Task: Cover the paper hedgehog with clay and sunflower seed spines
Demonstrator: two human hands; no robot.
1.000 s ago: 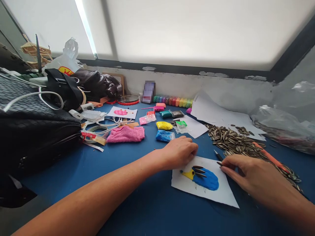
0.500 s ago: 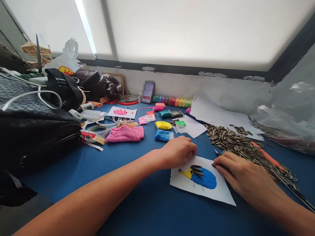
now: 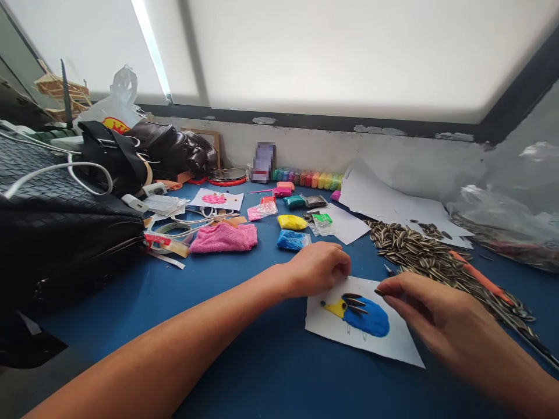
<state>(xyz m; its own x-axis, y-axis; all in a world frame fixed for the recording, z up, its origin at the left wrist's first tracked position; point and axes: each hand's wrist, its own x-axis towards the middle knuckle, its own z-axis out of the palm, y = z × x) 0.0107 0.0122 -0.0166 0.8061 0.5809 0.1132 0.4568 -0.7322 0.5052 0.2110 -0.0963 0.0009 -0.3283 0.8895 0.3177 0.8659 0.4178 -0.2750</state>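
Observation:
A white sheet of paper [image 3: 406,344] lies on the blue table, bearing a hedgehog figure [image 3: 367,319] with a blue clay body and a yellow clay face. Several striped sunflower seeds [image 3: 356,302] lie on the body just behind the face. My left hand [image 3: 321,269] is closed at the sheet's upper left edge, its fingers curled down onto the paper and partly hidden. Between thumb and forefinger, my right hand [image 3: 430,314] pinches one sunflower seed [image 3: 379,292] over the sheet's right side. Pencilled legs show under the body.
Beyond my right hand spreads a pile of sunflower seeds [image 3: 413,250], with an orange-handled tool [image 3: 483,277] lying across it. Blue [image 3: 293,240] and yellow clay packs [image 3: 292,222] lie ahead, near a pink cloth [image 3: 223,237]. A black bag [image 3: 74,250] stands at left.
My right hand has tipped slightly and lifts the pinched seed a little, so it shows more clearly. The left hand stays on the paper. The view has shifted slightly.

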